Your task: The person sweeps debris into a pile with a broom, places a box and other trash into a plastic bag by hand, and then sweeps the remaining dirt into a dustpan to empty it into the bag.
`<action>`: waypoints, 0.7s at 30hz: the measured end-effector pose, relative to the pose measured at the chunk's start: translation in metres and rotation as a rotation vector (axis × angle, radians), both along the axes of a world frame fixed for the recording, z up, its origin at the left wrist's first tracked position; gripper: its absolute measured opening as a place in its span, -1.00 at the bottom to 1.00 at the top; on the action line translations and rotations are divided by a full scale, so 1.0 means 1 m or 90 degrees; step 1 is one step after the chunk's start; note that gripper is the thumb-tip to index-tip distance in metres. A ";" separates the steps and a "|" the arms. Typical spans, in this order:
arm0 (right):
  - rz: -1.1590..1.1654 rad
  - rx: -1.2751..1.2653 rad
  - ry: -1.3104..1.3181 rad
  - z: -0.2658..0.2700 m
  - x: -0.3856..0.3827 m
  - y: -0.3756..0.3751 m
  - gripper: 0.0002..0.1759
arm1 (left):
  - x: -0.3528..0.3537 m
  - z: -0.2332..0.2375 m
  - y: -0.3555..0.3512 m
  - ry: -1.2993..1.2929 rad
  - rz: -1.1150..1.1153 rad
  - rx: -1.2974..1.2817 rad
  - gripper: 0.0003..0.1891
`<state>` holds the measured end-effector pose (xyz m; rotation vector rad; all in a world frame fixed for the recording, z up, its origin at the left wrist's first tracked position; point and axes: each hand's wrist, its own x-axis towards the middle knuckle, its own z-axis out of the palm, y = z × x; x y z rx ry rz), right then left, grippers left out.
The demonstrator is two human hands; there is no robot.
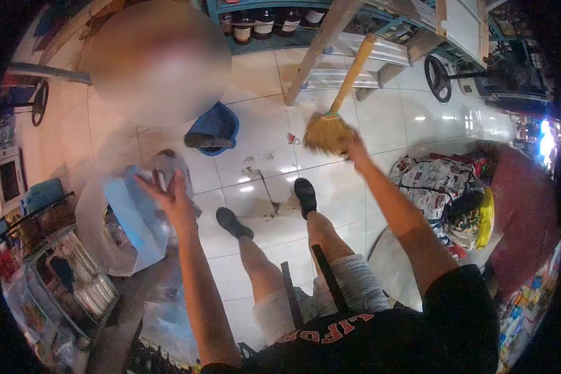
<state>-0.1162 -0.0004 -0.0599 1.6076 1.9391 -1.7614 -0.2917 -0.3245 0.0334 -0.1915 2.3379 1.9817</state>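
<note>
My right hand (356, 149) is stretched forward and touches the straw head of a broom (328, 132), whose orange handle (354, 72) rises up and to the right. My left hand (171, 194) is raised with fingers spread, just in front of a clear plastic bag (128, 218) with blue material inside; whether it touches the bag is unclear. My two legs in black shoes (233, 222) (305, 196) stand on the white tiled floor (393, 118). A patch of dirt (265, 181) lies on the tiles ahead of my feet.
Another person stands ahead on the left, a foot in a blue dustpan-like object (214, 128). A wooden ladder (321, 43) leans by shelves of bottles (265, 22). Bags and printed bundles (442, 187) are piled at the right; wire racks (56, 262) crowd the left.
</note>
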 end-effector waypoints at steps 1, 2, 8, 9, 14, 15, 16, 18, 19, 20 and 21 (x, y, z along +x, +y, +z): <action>-0.058 -0.058 0.066 -0.012 -0.014 0.038 -0.43 | -0.008 0.003 0.019 0.004 0.002 -0.007 -0.31; -0.114 -0.119 0.129 -0.026 -0.028 0.074 -0.44 | -0.017 0.004 0.033 -0.011 -0.007 -0.029 -0.34; -0.297 -0.329 0.249 -0.026 -0.132 0.165 -0.41 | -0.050 0.004 0.090 -0.344 -0.063 -0.195 -0.43; -0.361 -0.440 0.374 -0.038 -0.137 0.177 -0.39 | -0.049 0.000 0.093 -0.382 -0.083 -0.243 -0.44; -0.464 -0.460 0.411 -0.043 -0.144 0.189 -0.42 | -0.041 -0.022 0.071 -0.303 -0.011 -0.298 -0.55; -0.510 -0.430 0.366 -0.036 -0.144 0.185 -0.47 | -0.042 -0.024 0.061 -0.341 -0.030 -0.258 -0.60; -0.509 -0.432 0.367 -0.039 -0.141 0.186 -0.47 | -0.040 -0.022 0.055 -0.380 -0.049 -0.217 -0.64; -0.424 -0.472 0.449 -0.044 -0.132 0.186 -0.60 | -0.029 -0.021 0.044 -0.398 -0.044 -0.219 -0.66; -0.427 -0.471 0.449 -0.042 -0.127 0.183 -0.60 | -0.024 -0.020 0.040 -0.417 -0.043 -0.218 -0.67; -0.495 -0.530 0.425 -0.037 -0.121 0.179 -0.59 | -0.020 -0.024 0.029 -0.418 -0.047 -0.217 -0.67; -0.563 -0.585 0.397 -0.032 -0.112 0.174 -0.56 | -0.018 -0.032 0.014 -0.418 -0.063 -0.232 -0.67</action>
